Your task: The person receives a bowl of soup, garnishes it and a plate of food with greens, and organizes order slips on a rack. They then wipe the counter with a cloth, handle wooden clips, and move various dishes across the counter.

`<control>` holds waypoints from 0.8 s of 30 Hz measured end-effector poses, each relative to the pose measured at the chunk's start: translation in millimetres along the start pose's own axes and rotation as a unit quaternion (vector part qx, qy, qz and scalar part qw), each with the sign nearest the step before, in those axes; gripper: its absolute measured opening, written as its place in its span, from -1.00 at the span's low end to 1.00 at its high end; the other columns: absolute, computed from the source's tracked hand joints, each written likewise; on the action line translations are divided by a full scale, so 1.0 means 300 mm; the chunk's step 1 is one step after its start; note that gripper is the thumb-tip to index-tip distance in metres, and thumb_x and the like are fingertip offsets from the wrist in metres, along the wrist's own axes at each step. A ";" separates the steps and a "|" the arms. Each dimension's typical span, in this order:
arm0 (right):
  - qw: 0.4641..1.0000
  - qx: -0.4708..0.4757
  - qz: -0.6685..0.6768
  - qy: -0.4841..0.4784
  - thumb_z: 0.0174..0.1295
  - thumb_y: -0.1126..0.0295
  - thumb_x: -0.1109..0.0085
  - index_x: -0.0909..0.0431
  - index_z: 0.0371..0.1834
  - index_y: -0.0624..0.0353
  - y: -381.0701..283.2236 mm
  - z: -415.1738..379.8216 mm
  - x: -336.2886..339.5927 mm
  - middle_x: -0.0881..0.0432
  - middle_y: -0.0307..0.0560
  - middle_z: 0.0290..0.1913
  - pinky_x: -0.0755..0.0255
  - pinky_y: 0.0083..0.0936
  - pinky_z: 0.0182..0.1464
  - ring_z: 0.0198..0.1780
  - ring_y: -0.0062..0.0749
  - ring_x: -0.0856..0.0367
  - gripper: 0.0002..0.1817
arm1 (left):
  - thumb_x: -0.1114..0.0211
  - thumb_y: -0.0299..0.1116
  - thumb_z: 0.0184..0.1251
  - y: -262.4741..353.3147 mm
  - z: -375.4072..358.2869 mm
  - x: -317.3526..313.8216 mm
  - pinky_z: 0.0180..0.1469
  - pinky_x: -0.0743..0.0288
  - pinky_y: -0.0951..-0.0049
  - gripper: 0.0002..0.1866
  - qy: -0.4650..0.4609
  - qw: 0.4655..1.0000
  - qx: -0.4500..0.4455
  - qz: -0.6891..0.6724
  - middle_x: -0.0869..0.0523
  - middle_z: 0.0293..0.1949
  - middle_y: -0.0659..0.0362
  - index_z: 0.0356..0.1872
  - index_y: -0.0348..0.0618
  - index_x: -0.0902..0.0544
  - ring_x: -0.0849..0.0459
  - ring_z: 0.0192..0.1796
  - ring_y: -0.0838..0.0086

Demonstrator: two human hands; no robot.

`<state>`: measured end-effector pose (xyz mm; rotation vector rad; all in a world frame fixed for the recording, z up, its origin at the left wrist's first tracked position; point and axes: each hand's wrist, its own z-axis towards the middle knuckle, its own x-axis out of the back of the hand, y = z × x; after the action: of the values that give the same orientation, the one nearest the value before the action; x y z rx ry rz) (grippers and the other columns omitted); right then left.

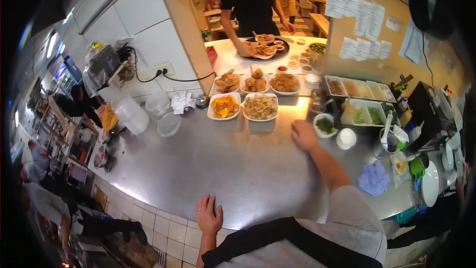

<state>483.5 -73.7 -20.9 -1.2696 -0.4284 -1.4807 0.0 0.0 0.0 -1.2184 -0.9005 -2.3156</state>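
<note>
My left hand point(208, 213) rests on the near edge of the steel counter point(173, 178), fingers stretched out and holding nothing. Farther forward, my right hand point(303, 135) lies on the counter, fingers slightly bent and nothing visible in them. Just right of it sits a small bowl of green leaves point(325, 125), near a stack of white cups point(346, 139). Ahead are white dishes: one of orange-topped food point(224, 106), one of pale fried pieces point(261, 106), and a back row including fried chicken point(256, 81).
Across the pass, a co-worker point(250, 0) handles dishes on a black tray point(277, 48). Topping trays point(364, 112), a blue cloth point(374, 177) and a white plate point(430, 183) lie right. Plastic containers point(131, 114) stand left. Another person point(49, 206) works at lower left.
</note>
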 end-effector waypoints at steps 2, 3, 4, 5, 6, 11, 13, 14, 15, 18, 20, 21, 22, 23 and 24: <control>1.000 0.009 0.023 0.009 0.14 0.25 -0.14 -0.48 0.08 0.11 -0.048 -0.018 -0.025 -0.47 -0.03 0.18 -0.17 -0.20 0.30 0.27 -0.12 -0.35 -0.58 | -0.29 -0.35 0.08 -0.026 -0.008 0.055 0.24 -0.28 0.06 -0.57 0.009 1.000 0.001 0.012 -0.53 0.13 -0.05 0.03 -0.20 -0.58 -0.45 0.17 -0.05; 1.000 0.017 -0.010 0.008 0.14 0.25 -0.14 -0.48 0.08 0.11 0.075 0.017 0.053 -0.47 -0.03 0.18 -0.17 -0.20 0.30 0.27 -0.12 -0.35 -0.58 | -0.29 -0.35 0.08 0.063 0.011 -0.078 0.24 -0.28 0.06 -0.57 0.020 1.000 0.006 -0.019 -0.53 0.13 -0.05 0.03 -0.20 -0.58 -0.45 0.17 -0.05; 1.000 0.014 -0.001 0.012 0.14 0.25 -0.14 -0.48 0.08 0.11 0.054 0.013 0.046 -0.47 -0.03 0.17 -0.17 -0.20 0.30 0.27 -0.12 -0.35 -0.58 | -0.28 -0.35 0.08 0.051 0.012 -0.063 0.23 -0.29 0.05 -0.58 0.015 1.000 0.010 -0.012 -0.53 0.12 -0.05 0.02 -0.20 -0.58 -0.44 0.17 -0.05; 1.000 0.012 0.008 0.015 0.14 0.25 -0.14 -0.48 0.07 0.11 0.036 0.004 0.039 -0.48 -0.04 0.17 -0.17 -0.20 0.30 0.27 -0.12 -0.34 -0.59 | -0.28 -0.35 0.08 0.042 0.008 -0.046 0.23 -0.29 0.05 -0.58 0.009 1.000 0.015 -0.005 -0.53 0.12 -0.05 0.02 -0.20 -0.58 -0.44 0.18 -0.05; 1.000 0.007 0.010 0.015 0.15 0.24 -0.14 -0.48 0.07 0.11 0.021 -0.001 0.027 -0.47 -0.04 0.18 -0.17 -0.20 0.30 0.27 -0.12 -0.34 -0.59 | -0.28 -0.35 0.08 0.033 0.010 -0.032 0.23 -0.29 0.05 -0.58 0.009 1.000 0.011 -0.003 -0.53 0.12 -0.05 0.02 -0.20 -0.58 -0.44 0.18 -0.05; 1.000 0.010 0.001 0.021 0.15 0.24 -0.15 -0.47 0.07 0.11 0.031 0.009 0.020 -0.47 -0.06 0.18 -0.17 -0.20 0.30 0.28 -0.15 -0.34 -0.58 | -0.28 -0.35 0.09 0.039 0.011 -0.025 0.25 -0.26 0.03 -0.57 -0.002 1.000 0.019 0.008 -0.52 0.14 -0.06 0.04 -0.20 -0.57 -0.43 0.20 -0.07; 0.999 0.026 0.004 0.024 0.14 0.24 -0.16 -0.48 0.06 0.11 0.031 0.003 0.018 -0.47 -0.06 0.17 -0.17 -0.20 0.30 0.28 -0.16 -0.33 -0.59 | -0.27 -0.35 0.10 0.042 0.004 -0.030 0.26 -0.25 0.03 -0.57 -0.006 1.000 0.023 0.006 -0.51 0.15 -0.06 0.05 -0.20 -0.56 -0.42 0.21 -0.07; 0.999 0.031 0.006 0.019 0.16 0.24 -0.12 -0.47 0.05 0.12 0.026 0.005 0.028 -0.47 -0.04 0.17 -0.17 -0.21 0.31 0.27 -0.16 -0.34 -0.60 | -0.26 -0.34 0.11 0.037 0.010 -0.030 0.27 -0.24 0.03 -0.57 -0.008 1.000 0.025 0.007 -0.51 0.15 -0.07 0.05 -0.20 -0.56 -0.41 0.22 -0.07; 0.999 0.039 0.006 0.036 0.17 0.24 -0.09 -0.49 0.02 0.13 0.028 0.005 0.015 -0.48 -0.03 0.15 -0.18 -0.21 0.30 0.27 -0.16 -0.35 -0.63 | -0.26 -0.34 0.11 0.033 0.010 -0.030 0.27 -0.24 0.03 -0.57 -0.024 1.000 0.002 0.003 -0.51 0.15 -0.07 0.05 -0.20 -0.56 -0.41 0.22 -0.07; 0.996 0.055 -0.012 0.072 0.23 0.27 0.02 -0.54 -0.08 0.20 0.055 0.007 -0.032 -0.53 0.01 0.07 -0.21 -0.22 0.28 0.23 -0.17 -0.40 -0.70 | -0.23 -0.35 0.15 0.029 -0.004 -0.052 0.27 -0.23 0.03 -0.59 -0.026 0.999 -0.017 0.015 -0.51 0.15 -0.07 0.06 -0.21 -0.55 -0.39 0.24 -0.06; 0.996 -0.012 -0.070 0.047 0.17 0.29 0.01 -0.54 -0.11 0.22 0.022 -0.007 -0.045 -0.55 0.04 0.04 -0.26 -0.16 0.21 0.17 -0.10 -0.44 -0.69 | -0.21 -0.36 0.18 0.039 -0.017 -0.053 0.28 -0.20 0.02 -0.59 -0.013 1.000 0.007 0.011 -0.49 0.17 -0.09 0.08 -0.23 -0.54 -0.37 0.25 -0.05; 0.993 -0.087 -0.081 0.010 0.13 0.28 -0.03 -0.53 -0.06 0.20 -0.008 -0.020 -0.083 -0.53 0.04 0.08 -0.26 -0.12 0.21 0.18 -0.08 -0.43 -0.66 | -0.21 -0.36 0.18 0.027 -0.013 -0.045 0.28 -0.20 0.02 -0.59 -0.029 0.999 -0.024 0.003 -0.49 0.17 -0.09 0.08 -0.23 -0.54 -0.37 0.25 -0.05; 0.993 -0.066 -0.097 -0.013 0.13 0.27 -0.02 -0.52 -0.05 0.22 -0.053 -0.044 -0.096 -0.52 0.09 0.09 -0.26 -0.09 0.21 0.18 -0.03 -0.42 -0.64 | -0.20 -0.34 0.19 0.014 0.005 -0.046 0.23 -0.24 0.05 -0.59 -0.037 0.999 -0.005 0.024 -0.52 0.10 -0.10 0.07 -0.24 -0.54 -0.41 0.18 -0.04; 0.992 -0.043 -0.111 -0.039 0.13 0.26 -0.01 -0.51 -0.04 0.25 -0.101 -0.105 -0.111 -0.51 0.14 0.09 -0.25 -0.07 0.22 0.17 0.01 -0.41 -0.62 | -0.20 -0.32 0.20 0.008 0.023 -0.047 0.18 -0.28 0.08 -0.59 -0.043 0.998 0.017 0.046 -0.54 0.03 -0.10 0.07 -0.26 -0.54 -0.45 0.11 -0.02; 0.993 0.035 -0.101 0.039 0.14 0.23 -0.03 -0.49 -0.01 0.30 -0.138 -0.198 -0.119 -0.47 0.21 0.12 -0.23 -0.05 0.24 0.20 0.05 -0.38 -0.57 | -0.18 -0.33 0.24 0.017 0.046 -0.044 0.06 -0.38 0.17 -0.63 -0.035 0.998 -0.009 0.048 -0.57 -0.08 -0.10 0.04 -0.29 -0.55 -0.52 -0.02 0.05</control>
<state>413.8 -89.7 -58.6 -1.1348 -0.5652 -1.6653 18.5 6.0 -3.2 -1.3282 -0.8275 -2.2223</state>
